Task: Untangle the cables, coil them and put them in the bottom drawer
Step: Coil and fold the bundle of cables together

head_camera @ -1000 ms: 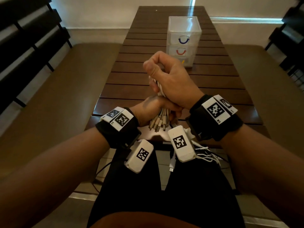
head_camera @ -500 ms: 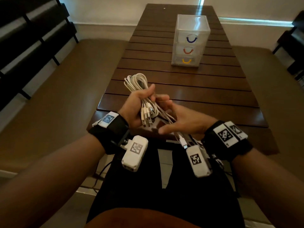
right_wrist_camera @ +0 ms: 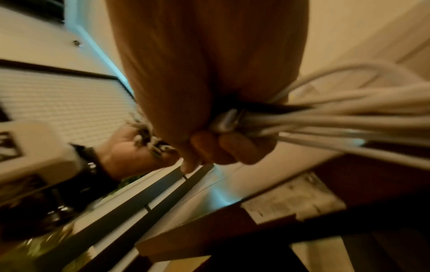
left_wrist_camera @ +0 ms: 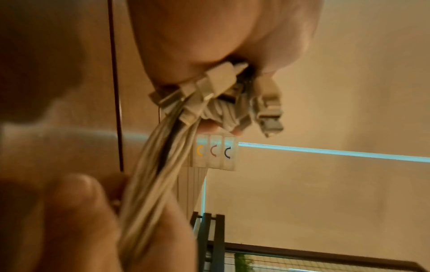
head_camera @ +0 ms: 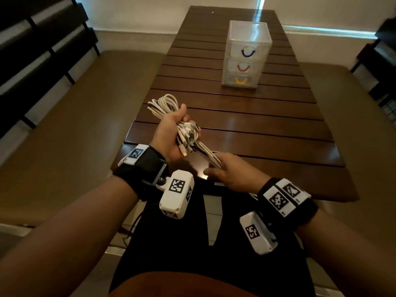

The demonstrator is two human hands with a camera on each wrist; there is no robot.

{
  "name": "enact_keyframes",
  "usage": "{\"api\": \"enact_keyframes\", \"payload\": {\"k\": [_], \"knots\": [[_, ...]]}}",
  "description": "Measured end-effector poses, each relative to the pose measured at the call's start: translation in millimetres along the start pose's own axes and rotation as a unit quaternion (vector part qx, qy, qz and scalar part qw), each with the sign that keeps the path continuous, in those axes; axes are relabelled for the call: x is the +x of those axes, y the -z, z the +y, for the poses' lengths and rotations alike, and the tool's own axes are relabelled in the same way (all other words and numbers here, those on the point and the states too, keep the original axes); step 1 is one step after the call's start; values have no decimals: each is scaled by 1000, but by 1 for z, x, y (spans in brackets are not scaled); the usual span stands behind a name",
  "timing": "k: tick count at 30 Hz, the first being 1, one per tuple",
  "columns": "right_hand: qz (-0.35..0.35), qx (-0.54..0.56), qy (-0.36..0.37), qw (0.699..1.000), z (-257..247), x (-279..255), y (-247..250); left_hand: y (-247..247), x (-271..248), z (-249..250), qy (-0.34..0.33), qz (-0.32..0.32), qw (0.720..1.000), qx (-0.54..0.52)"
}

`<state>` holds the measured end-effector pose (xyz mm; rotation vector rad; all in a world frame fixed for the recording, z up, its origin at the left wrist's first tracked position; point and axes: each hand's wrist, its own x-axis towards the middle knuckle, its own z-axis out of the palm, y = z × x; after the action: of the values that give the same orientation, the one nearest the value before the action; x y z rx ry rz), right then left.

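A bundle of white cables is gripped in my left hand above the near end of the wooden table. Their loops stick out past the thumb and several plug ends hang out at the fingers. From there a length of the strands runs down to my right hand, whose fingers are curled round it just over the table's near edge. The clear three-drawer unit stands further back, all drawers closed; the bottom one has a yellow handle.
Padded benches flank the table on both sides, with dark slatted chair backs at the left and a dark frame at the far right. My lap in black clothing lies below the table edge.
The hands have come apart: the left now holds the coil up at the left, while the right has slid down and toward me along the strands. The view has shifted slightly.
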<state>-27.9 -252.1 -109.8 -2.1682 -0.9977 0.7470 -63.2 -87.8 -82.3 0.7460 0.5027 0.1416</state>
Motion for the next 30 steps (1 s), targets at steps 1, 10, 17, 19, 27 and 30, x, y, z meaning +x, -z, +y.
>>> {"api": "enact_keyframes", "payload": {"k": [1,10,17,19,27,30], "knots": [[10,-31,3,999,0,-2,0,3,3,0,-8,32,999,30],[66,-249,160,953,-30,-10,37,3,11,6,-55,101,920,375],[42,-62,224,972,-33,-10,55,23,13,18,126,-97,930,331],[47,-28,214,975,-33,-11,54,27,13,16,141,-134,931,307],[59,62,180,980,-32,-17,54,26,9,8,153,-168,962,149],[67,72,167,981,-34,-18,52,22,8,3,139,-159,962,173]]}}
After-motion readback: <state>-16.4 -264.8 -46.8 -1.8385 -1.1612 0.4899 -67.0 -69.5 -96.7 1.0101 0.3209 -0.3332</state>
